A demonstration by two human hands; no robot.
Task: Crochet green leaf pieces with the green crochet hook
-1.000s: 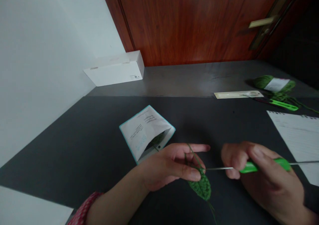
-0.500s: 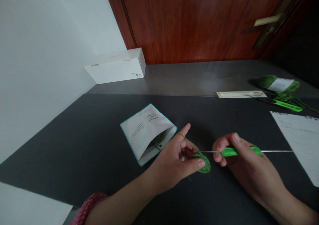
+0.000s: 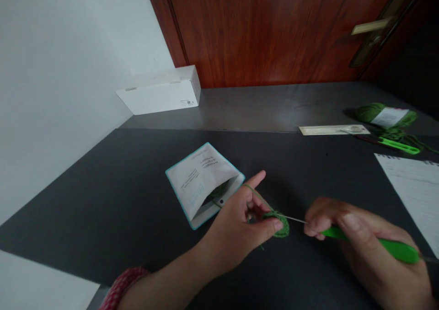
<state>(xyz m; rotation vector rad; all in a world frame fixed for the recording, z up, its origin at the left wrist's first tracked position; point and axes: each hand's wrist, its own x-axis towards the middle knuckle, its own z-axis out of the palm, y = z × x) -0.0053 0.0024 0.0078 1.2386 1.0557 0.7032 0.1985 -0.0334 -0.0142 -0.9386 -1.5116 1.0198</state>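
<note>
Working over a dark tabletop [image 3: 103, 218], the left hand [image 3: 233, 218] sits just beside a white paper envelope [image 3: 195, 179], its thumb and fingers clamped on a small green crochet piece [image 3: 279, 223], apparently to steady it. The raised forefinger [image 3: 257, 179] keeps a green yarn strand [image 3: 252, 188] taut. The right hand [image 3: 363, 241], fingers closed around a green-handled crochet hook [image 3: 398, 249], holds the thin metal shaft [image 3: 291, 217] against the piece.

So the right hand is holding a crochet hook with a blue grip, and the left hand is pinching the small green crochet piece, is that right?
Not quite: the head view shows that the grip of the crochet hook in the right hand is bright green, not blue. The left hand does pinch the green crochet piece.
</note>
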